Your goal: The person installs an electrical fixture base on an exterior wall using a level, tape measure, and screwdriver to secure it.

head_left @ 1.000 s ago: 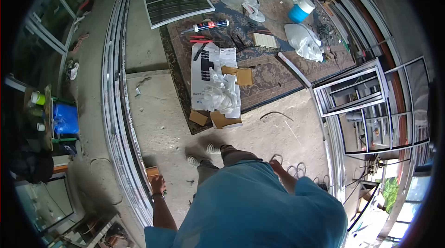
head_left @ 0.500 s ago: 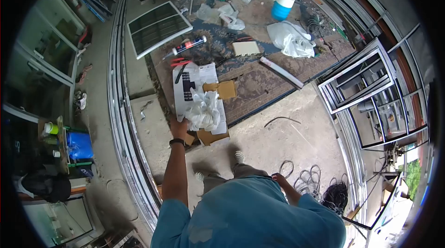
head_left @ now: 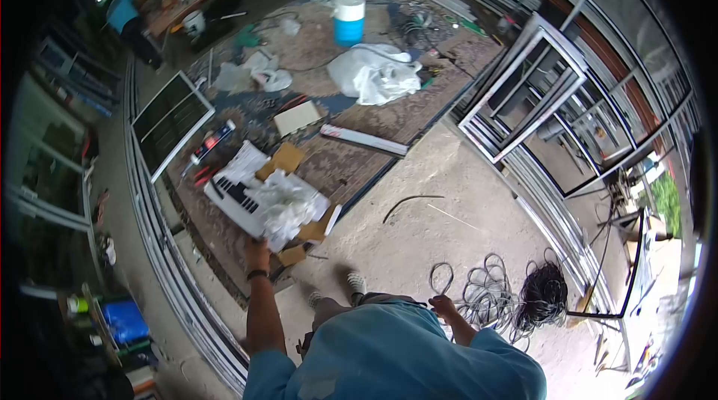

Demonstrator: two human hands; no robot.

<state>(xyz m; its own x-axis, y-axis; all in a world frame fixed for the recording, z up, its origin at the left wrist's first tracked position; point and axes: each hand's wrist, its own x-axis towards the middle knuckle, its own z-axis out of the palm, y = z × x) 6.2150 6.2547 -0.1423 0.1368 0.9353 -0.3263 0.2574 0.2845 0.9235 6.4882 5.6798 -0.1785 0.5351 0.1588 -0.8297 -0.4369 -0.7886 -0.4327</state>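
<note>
My left hand [head_left: 257, 254] is at the near edge of an open cardboard box [head_left: 233, 213] with printed white sides, its fingers at the edge and too small to make out clearly. Crumpled clear plastic [head_left: 283, 209] fills the box, and brown flaps [head_left: 280, 160] stick out around it. A caulk tube [head_left: 213, 141] and red-handled pliers [head_left: 202, 175] lie just beyond the box. My right hand [head_left: 441, 306] hangs low by my right side, near coils of dark cord [head_left: 486, 288]; whether it holds anything cannot be made out.
On the patterned carpet [head_left: 359, 175] stand a blue and white jug [head_left: 349, 20], a white plastic bag [head_left: 374, 74] and a long white carton [head_left: 364, 139]. Metal frames [head_left: 523, 93] lean at the right. Long metal profiles [head_left: 161, 250] run along the left. Two people [head_left: 123, 14] are at the back.
The view has swung to the right, so the carpet and its objects appear further left. My left hand remains at the box edge. A person at the back left shows more fully.
</note>
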